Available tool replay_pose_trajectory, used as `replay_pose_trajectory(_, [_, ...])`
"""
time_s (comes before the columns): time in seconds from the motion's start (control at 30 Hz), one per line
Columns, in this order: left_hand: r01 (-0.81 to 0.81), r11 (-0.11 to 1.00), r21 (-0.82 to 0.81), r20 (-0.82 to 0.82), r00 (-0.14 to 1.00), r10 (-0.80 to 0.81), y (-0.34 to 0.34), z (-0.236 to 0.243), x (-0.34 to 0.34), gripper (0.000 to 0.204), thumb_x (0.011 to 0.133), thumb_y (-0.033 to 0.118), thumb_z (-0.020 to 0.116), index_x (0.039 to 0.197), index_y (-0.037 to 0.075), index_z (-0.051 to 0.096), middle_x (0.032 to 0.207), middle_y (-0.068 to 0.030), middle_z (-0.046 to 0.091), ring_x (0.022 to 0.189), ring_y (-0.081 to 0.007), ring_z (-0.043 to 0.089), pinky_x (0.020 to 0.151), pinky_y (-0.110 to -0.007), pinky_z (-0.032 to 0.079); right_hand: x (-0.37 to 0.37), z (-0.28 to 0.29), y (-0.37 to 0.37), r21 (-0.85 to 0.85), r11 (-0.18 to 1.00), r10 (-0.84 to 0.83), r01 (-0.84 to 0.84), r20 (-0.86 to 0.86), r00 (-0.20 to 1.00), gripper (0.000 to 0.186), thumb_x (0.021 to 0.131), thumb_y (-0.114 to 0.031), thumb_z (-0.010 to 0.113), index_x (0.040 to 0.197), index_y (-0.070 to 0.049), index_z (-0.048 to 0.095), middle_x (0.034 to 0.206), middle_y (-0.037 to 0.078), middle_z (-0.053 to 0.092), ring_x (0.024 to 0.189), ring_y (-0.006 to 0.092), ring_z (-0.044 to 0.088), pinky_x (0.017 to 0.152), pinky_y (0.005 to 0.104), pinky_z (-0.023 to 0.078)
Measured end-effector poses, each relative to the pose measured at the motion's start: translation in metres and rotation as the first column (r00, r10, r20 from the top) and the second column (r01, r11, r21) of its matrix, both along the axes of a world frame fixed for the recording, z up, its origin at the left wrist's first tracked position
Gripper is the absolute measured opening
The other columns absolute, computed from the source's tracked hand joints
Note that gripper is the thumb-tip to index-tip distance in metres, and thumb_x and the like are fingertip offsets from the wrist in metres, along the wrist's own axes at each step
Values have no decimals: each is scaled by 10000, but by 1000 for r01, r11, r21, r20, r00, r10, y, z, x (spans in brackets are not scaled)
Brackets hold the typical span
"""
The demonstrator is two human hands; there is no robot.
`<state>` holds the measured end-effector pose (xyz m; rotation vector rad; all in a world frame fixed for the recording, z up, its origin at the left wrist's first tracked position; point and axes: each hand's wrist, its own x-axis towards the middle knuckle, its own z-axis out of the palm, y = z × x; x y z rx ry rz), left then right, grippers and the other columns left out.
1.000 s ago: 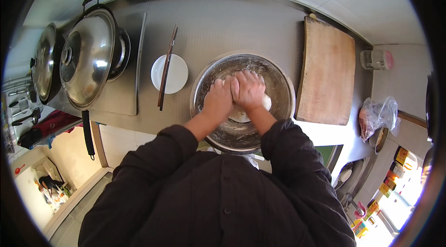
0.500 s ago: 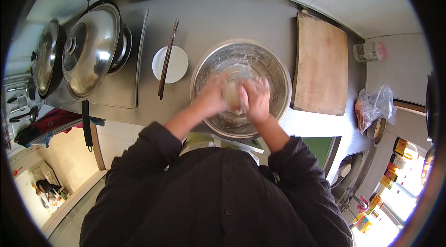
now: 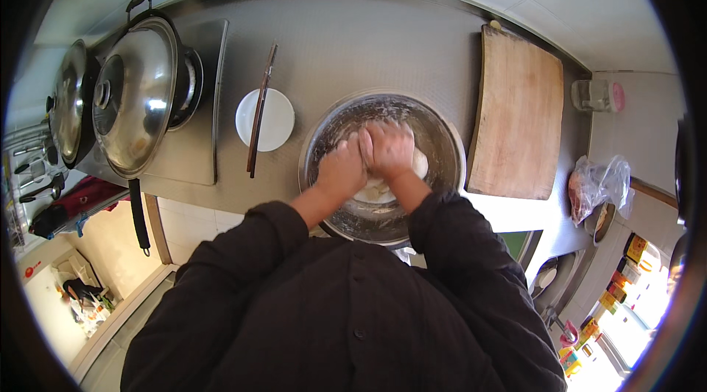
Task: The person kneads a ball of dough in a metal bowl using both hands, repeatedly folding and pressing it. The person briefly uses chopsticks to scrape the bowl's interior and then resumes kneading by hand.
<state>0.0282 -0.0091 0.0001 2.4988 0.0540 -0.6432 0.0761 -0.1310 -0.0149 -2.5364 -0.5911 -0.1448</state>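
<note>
Dough [image 3: 420,163] beneath left grip [image 3: 342,173] and right grip [image 3: 389,149]

Your two forearms reach forward and slant inward, your left forearm [image 3: 314,205] and right forearm [image 3: 409,190] bare below dark sleeves [image 3: 278,228] pushed up toward the elbows. Your left hand [image 3: 343,168] and right hand [image 3: 390,147] meet side by side, backs up, the right slightly farther forward. Your palms and most fingertips are hidden.
</note>
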Motion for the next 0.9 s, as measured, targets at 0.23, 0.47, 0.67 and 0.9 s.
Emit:
replay_pose_trajectory(0.23, [163, 985, 62, -13, 987, -162, 13, -22, 57, 712, 765, 474, 626, 1220, -31, 412, 1103, -247, 578, 920, -409, 600, 794, -477, 486, 44, -1, 21, -284, 955, -144, 89, -178, 974, 454, 913, -452, 407, 710, -120, 641, 641, 131, 641, 599, 321, 641, 561, 426, 510])
replay_pose_trajectory(0.47, [-203, 921, -331, 101, 963, 249, 3, 20, -2, 653, 673, 266, 782, 1172, 1, 455, 1049, -210, 615, 964, -373, 600, 814, -405, 482, 28, 14, -77, -79, 918, -317, 388, -733, 602, 688, 874, -628, 397, 989, -3, 662, 970, 235, 641, 958, 326, 605, 871, 386, 440])
replay_pose_trajectory(0.67, [-312, 615, -724, -217, 950, 226, 4, 16, -37, 836, 681, 137, 806, 1347, 38, 310, 1264, -128, 484, 1149, -213, 485, 994, -326, 377, -11, 45, -98, 294, 595, -66, 748, -910, 410, 568, 885, -553, 492, 875, -7, 649, 825, 95, 647, 764, 158, 599, 674, 306, 476])
replay_pose_trajectory(0.9, [133, 831, -540, 225, 974, -10, 6, 36, -49, 817, 610, 68, 805, 1296, 30, 363, 1260, -175, 453, 1201, -319, 444, 1014, -371, 356, -86, 71, -35, 144, 981, -115, 129, -101, 988, 284, 817, -264, 581, 972, -25, 581, 916, 164, 590, 861, 339, 565, 782, 445, 438])
